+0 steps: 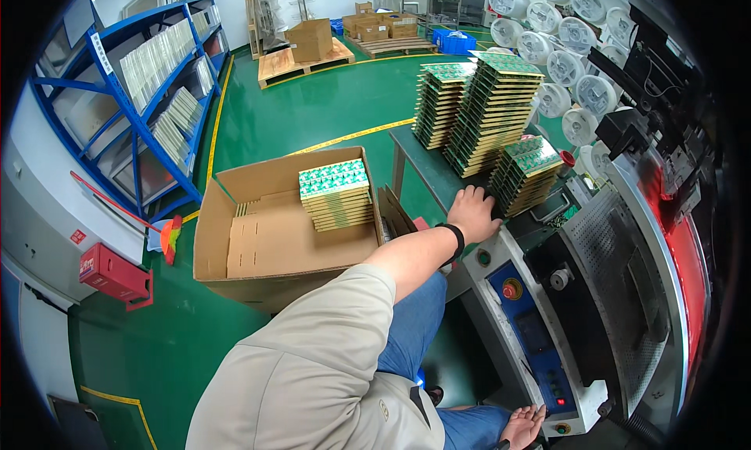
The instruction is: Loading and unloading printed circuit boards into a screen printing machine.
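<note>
My left hand (472,215), with a black band at the wrist, reaches to the dark bench beside a short stack of green circuit boards (526,174). Its fingers look spread, tips down, close to the stack's base; a dark patch under them is hard to make out. Two taller board stacks stand behind, a large one (494,109) and a smaller one (440,102). My right hand (522,427) is low by the machine's control panel (532,344), palm partly up, fingers loosely apart, nothing seen in it. An open cardboard box (258,286) at the left holds another board stack (336,196).
The machine with a perforated metal plate (614,274) and a red emergency button (511,289) fills the right side. White reels (579,35) hang behind the bench (426,164). Blue shelving (125,98), a broom (170,239) and a red crate (113,274) are at the left.
</note>
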### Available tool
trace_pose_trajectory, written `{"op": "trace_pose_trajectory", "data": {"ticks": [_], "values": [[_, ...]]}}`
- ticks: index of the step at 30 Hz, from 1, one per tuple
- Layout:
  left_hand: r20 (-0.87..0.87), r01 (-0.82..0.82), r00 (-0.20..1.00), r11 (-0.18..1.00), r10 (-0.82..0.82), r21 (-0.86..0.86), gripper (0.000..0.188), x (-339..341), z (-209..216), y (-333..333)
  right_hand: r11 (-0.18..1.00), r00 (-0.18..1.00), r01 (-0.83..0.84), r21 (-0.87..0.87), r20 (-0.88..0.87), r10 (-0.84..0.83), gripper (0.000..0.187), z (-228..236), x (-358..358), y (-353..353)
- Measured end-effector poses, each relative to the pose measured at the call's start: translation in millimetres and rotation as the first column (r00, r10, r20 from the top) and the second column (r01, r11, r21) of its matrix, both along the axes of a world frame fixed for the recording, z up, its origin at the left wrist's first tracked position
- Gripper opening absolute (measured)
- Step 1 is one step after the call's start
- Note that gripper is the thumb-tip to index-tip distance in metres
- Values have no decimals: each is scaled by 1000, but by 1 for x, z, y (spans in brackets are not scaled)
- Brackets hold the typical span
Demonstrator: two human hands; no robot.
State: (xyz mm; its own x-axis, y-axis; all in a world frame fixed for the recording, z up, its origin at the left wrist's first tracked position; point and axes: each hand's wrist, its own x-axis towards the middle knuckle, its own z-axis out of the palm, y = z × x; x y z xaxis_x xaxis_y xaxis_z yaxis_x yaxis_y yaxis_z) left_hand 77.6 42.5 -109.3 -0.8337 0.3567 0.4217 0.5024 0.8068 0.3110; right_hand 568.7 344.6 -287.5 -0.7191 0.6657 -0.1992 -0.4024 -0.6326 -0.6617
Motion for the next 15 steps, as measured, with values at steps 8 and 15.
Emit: {"op": "trace_pose_trajectory", "data": {"ticks": [8, 15], "values": [[-9, -4, 1000, 1000, 4, -19, 49, -2, -2, -2, 1000, 1000, 1, -8, 9, -1, 49, -4, 0, 2], [-45, -1, 999, 1000, 1, 3, 47, -3, -2, -1, 1000, 1000, 16, -10, 27, -16, 48, -2, -2, -1]]}}
